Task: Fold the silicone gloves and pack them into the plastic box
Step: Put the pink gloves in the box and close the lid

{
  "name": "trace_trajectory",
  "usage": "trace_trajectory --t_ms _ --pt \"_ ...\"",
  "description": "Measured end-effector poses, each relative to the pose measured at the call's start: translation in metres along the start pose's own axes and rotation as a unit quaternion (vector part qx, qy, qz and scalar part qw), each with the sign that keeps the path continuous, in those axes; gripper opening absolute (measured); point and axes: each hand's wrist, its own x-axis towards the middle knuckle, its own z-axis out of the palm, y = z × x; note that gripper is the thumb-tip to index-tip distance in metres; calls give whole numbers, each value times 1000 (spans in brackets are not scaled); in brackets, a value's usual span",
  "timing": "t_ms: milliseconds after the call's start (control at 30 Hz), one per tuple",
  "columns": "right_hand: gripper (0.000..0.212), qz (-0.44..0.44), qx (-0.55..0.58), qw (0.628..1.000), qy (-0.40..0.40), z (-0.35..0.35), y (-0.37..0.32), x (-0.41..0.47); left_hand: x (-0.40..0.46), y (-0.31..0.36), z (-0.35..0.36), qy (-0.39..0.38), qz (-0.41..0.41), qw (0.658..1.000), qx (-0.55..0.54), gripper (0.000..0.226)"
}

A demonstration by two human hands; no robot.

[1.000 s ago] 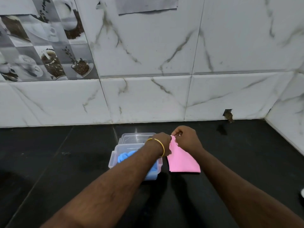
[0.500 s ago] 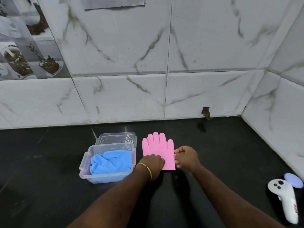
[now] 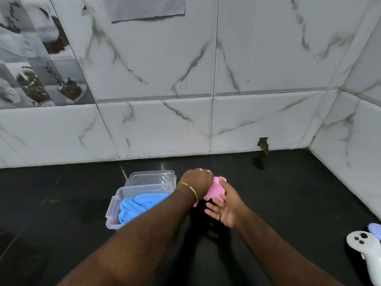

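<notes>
Setting reads as a home kitchen: a glossy black stone countertop (image 3: 288, 203) meets a backsplash of large white marble-patterned wall tiles (image 3: 268, 58) that turns a corner at right; at upper left, decorative grey tiles printed with coffee cups and coffee beans (image 3: 39, 65). A white handheld VR controller (image 3: 366, 250) lies on the counter's right edge; domestic rather than commercial.

Soft, even light leaves faint glints on the dark counter (image 3: 61, 203). Arm shadows fall toward its near edge. Wide-angle bending curves the wall tiles (image 3: 268, 58); hands slightly blurred.
</notes>
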Motion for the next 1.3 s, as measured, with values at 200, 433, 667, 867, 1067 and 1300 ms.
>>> trace_trajectory --t_ms 200,433,667,867,1067,1300 --pt "61 -70 -1 996 -51 56 -48 -8 19 -32 -46 64 18 997 -38 31" --pt "23 -86 9 995 -45 111 -59 -22 -15 -60 -78 102 28 990 -93 29" --pt "43 -187 -72 977 -73 161 -38 -21 -97 -95 -59 228 34 918 -324 12" --pt "39 -155 -85 982 -71 202 -24 -33 -141 -108 1 -91 -47 785 -611 12" --pt "30 -141 -91 968 -185 226 -31 -51 -131 -157 8 -95 -198 220 -951 73" --pt "38 -115 -212 966 -90 186 3 -16 -157 -213 28 -56 -143 103 -983 110"
